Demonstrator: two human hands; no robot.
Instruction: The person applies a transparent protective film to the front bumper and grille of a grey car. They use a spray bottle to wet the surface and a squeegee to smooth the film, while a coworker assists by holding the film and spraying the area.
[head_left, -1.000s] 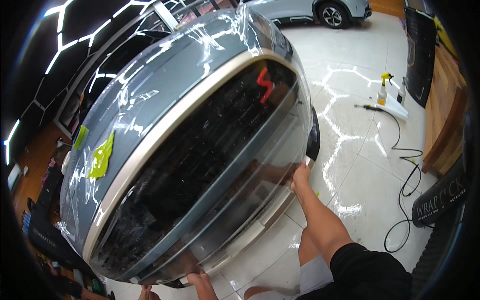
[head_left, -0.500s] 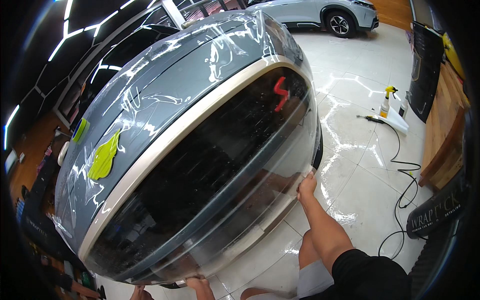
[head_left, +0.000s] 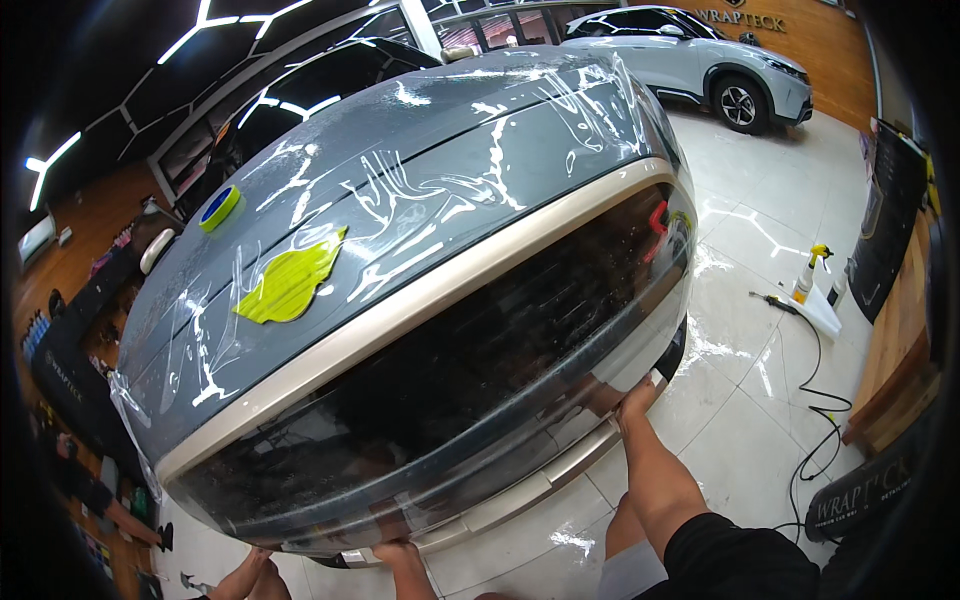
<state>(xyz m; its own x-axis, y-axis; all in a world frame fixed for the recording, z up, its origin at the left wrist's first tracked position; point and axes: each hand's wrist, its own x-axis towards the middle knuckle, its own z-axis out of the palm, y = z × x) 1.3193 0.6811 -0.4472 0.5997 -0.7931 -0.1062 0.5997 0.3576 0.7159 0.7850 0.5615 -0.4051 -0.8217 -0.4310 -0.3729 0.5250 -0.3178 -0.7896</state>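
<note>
The right hand (head_left: 636,393) has its fingers bent at the lower edge of the dark panel on a car (head_left: 400,400), and the left hand (head_left: 397,549) sits lower along that same edge. The fingertips of both are partly hidden, so how tightly they close, or whether they pinch the material, cannot be told. Clear film (head_left: 390,190), wrinkled and glinting, drapes over the car and spreads away beyond both sets of fingers. Just left of the left fingers, a co-worker's hand (head_left: 260,555) reaches the edge too.

Well to the right of the right fingers and farther off, a spray bottle (head_left: 806,284) with a yellow trigger head stands by a darker bottle (head_left: 838,290); the first looks white above and orange below, but whether that is label or liquid is unclear. Far beyond the left fingers, a yellow-green piece (head_left: 292,278) and a green tape roll (head_left: 221,208) rest on the film.

Pale lettering marks a black rounded object (head_left: 860,495), right of the right fingers, and raised letters cross the wood wall (head_left: 835,60) far beyond them.
</note>
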